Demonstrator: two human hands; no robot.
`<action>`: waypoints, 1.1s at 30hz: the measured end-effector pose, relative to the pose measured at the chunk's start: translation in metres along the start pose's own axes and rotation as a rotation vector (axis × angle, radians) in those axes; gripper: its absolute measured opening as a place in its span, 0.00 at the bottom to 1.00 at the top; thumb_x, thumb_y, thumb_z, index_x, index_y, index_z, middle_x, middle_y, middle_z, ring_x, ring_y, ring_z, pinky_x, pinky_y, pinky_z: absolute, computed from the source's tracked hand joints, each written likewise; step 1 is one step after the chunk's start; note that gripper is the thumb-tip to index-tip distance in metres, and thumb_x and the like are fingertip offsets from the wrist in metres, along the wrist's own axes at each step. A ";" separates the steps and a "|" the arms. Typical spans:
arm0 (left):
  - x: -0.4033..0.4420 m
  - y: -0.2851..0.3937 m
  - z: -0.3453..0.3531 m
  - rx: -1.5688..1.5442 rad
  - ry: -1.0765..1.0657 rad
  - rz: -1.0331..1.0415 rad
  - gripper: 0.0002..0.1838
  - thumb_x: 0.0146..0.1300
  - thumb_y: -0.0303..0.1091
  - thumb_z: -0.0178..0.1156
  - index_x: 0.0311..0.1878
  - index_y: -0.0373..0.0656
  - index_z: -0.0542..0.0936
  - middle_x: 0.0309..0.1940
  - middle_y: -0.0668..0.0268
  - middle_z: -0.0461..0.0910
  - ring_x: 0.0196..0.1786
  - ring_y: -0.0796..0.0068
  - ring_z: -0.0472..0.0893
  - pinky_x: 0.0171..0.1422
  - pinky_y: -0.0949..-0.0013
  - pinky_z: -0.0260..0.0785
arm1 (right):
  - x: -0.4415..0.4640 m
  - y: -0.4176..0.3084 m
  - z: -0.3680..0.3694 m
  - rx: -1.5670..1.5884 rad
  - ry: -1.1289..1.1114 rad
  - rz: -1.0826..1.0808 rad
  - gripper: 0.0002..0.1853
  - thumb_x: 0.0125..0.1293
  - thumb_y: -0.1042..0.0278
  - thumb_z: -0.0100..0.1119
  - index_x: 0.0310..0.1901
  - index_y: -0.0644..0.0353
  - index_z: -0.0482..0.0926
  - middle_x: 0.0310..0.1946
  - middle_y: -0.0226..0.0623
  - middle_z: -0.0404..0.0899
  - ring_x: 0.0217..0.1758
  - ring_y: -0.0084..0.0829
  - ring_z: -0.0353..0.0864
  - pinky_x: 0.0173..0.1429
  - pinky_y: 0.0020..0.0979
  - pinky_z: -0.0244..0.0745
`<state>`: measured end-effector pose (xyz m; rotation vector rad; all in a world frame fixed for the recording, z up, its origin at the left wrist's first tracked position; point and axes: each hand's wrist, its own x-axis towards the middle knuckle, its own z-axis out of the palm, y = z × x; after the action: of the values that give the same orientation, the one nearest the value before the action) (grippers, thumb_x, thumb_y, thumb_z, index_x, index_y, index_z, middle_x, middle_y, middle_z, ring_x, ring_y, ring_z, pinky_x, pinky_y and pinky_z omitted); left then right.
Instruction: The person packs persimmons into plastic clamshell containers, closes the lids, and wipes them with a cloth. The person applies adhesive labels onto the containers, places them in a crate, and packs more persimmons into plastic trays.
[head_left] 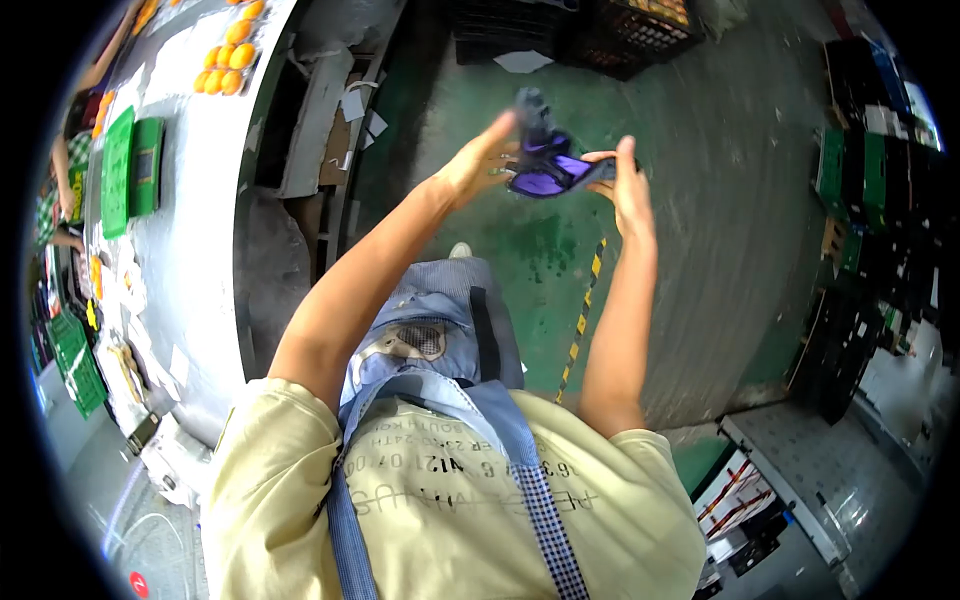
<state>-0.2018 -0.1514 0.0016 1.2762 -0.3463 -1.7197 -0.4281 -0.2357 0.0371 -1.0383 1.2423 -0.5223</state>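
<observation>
Item (545, 178), purple-black, held between 2 hands (632, 200), above green floor (540, 235).

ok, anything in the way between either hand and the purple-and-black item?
Nothing visible. The right hand holds one end of the purple-and-black item; the left hand is right at its other side, with no object between. Blur hides whether the left touches.

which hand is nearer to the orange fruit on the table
Left. The left hand is right of the orange fruit, past the edge of the table; the right hand is farther right, beyond the purple-and-black item.
</observation>
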 end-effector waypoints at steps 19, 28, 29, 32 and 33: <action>-0.105 0.025 -0.072 1.096 0.247 0.596 0.13 0.55 0.36 0.65 0.44 0.46 0.86 0.39 0.59 0.86 0.44 0.56 0.84 0.50 0.58 0.76 | -0.049 -0.062 0.114 -0.253 -0.433 -0.219 0.15 0.60 0.70 0.71 0.47 0.65 0.80 0.33 0.28 0.80 0.33 0.17 0.76 0.37 0.21 0.72; -0.132 0.045 -0.134 1.406 0.630 0.944 0.13 0.49 0.24 0.60 0.38 0.48 0.85 0.38 0.67 0.85 0.48 0.66 0.79 0.59 0.60 0.66 | -0.066 -0.054 0.148 -0.602 -0.388 -0.484 0.14 0.58 0.73 0.67 0.45 0.66 0.79 0.29 0.30 0.79 0.28 0.18 0.76 0.35 0.23 0.73; -0.127 0.040 -0.140 1.382 0.757 1.041 0.13 0.50 0.24 0.60 0.38 0.51 0.84 0.39 0.72 0.82 0.51 0.65 0.75 0.58 0.60 0.62 | -0.081 -0.057 0.158 -0.581 -0.365 -0.501 0.12 0.59 0.74 0.64 0.45 0.65 0.79 0.30 0.31 0.80 0.30 0.20 0.77 0.37 0.24 0.74; -0.136 0.040 -0.119 0.861 1.225 1.121 0.16 0.47 0.24 0.63 0.42 0.47 0.83 0.47 0.65 0.80 0.54 0.62 0.75 0.64 0.62 0.62 | -0.131 -0.056 0.201 -0.687 -0.335 -0.983 0.12 0.58 0.75 0.66 0.45 0.63 0.81 0.35 0.34 0.83 0.35 0.26 0.81 0.40 0.25 0.75; -0.118 0.029 -0.113 0.505 1.384 0.988 0.17 0.55 0.31 0.62 0.50 0.44 0.79 0.50 0.61 0.78 0.55 0.60 0.75 0.67 0.63 0.61 | -0.152 -0.059 0.216 -0.681 -0.443 -1.088 0.14 0.57 0.73 0.68 0.46 0.61 0.82 0.43 0.39 0.84 0.41 0.32 0.83 0.43 0.28 0.78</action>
<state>-0.0866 -0.0391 0.0449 1.8671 -0.4367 0.2453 -0.2583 -0.0642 0.1607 -2.2843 0.3447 -0.6286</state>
